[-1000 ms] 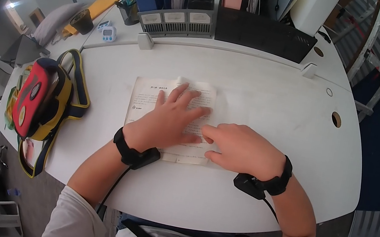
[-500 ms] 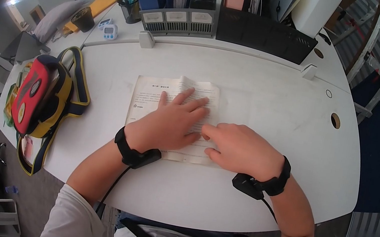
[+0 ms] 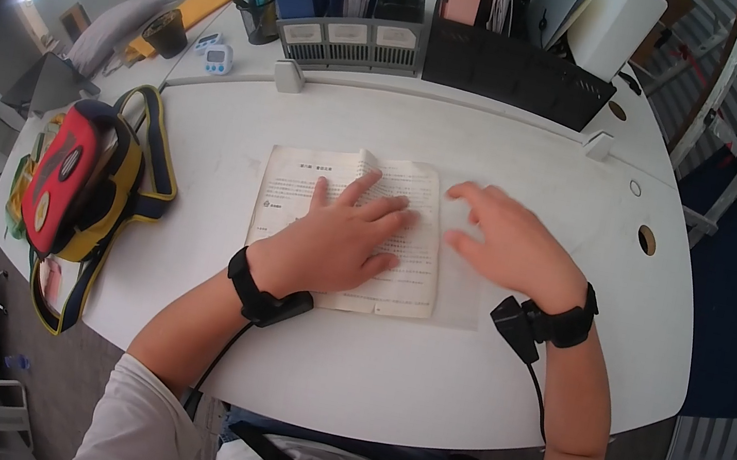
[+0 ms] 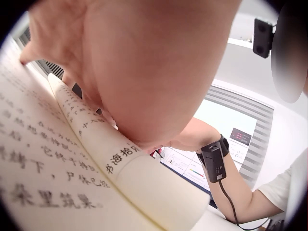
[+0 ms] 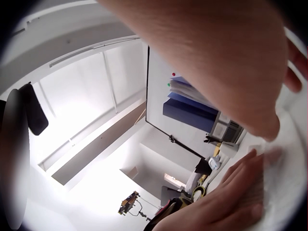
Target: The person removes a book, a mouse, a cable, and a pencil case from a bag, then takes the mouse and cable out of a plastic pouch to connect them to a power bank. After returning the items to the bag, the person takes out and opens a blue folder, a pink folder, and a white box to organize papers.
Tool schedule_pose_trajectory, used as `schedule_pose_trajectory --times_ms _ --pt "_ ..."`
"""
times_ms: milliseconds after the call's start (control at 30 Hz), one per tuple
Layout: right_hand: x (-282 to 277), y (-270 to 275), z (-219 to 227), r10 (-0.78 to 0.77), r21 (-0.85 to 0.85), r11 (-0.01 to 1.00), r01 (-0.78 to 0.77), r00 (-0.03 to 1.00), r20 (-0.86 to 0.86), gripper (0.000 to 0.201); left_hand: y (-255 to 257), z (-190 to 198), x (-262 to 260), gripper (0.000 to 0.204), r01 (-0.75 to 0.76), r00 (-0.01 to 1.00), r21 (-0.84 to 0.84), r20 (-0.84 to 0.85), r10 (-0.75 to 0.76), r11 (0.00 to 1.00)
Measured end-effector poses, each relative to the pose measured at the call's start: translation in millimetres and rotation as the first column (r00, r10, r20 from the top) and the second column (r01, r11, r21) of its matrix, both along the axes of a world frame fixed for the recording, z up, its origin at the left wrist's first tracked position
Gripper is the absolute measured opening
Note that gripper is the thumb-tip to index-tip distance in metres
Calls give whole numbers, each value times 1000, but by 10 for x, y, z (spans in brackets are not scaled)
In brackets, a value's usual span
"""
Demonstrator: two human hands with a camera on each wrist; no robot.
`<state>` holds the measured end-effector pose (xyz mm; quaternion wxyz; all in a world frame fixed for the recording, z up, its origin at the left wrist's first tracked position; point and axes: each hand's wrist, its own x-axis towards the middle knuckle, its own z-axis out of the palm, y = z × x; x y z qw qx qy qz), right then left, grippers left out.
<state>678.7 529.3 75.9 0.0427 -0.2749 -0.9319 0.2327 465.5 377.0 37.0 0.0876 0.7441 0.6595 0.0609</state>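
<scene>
An open booklet [image 3: 293,182] with printed text lies on the white table. Spread across its pages is my left hand [image 3: 328,238], palm down with the fingers apart. In the left wrist view the page [image 4: 159,192] curves up beneath that hand. Just off the booklet's right edge is my right hand [image 3: 510,240], its fingers parted and nothing seen between them. A faint transparent sheet [image 3: 465,296] shows between the booklet and the right hand; its outline is hard to make out. In the right wrist view the right hand [image 5: 226,62] is above the left hand [image 5: 216,202].
A red and yellow bag [image 3: 86,180] with straps lies at the table's left side. Along the back stand file holders [image 3: 352,42] with folders, a pen cup [image 3: 259,14] and a small white timer [image 3: 218,58]. A round hole [image 3: 647,240] is at the right.
My right hand has moved from the booklet's right edge to the right and away from me, its fingers opening apart. The right page lies wider and flatter. The left hand has barely shifted.
</scene>
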Motion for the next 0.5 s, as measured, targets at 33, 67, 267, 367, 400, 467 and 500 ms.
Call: schedule_pose_trajectory --times_ms 33,67,267,367,400,467,500 --pt "-2 47 -11 -100 -7 995 100 994 34 50 6 35 5 54 -1 1000 -50 -16 0 999" --pt "-19 71 -33 -99 -4 995 100 994 34 50 9 56 4 54 -1 1000 -47 -16 1 999" --pt "-88 175 -214 -230 -145 964 221 972 -48 58 50 124 4 49 42 999 -121 17 -40 992" --pt "-85 238 -305 -218 -161 966 201 971 -100 59 57 93 14 46 54 999 -119 2 -54 991" --pt "-84 245 -329 -231 -107 970 220 968 -101 59 60 79 9 47 56 998 -116 -1 -56 992" --pt "-86 256 -334 -243 -52 970 239 964 -104 60 54 41 1 47 58 998 -112 -5 -58 992" --pt "-92 267 -324 -248 -86 967 240 964 -99 60 33 10 5 48 53 999 -67 7 -52 996"
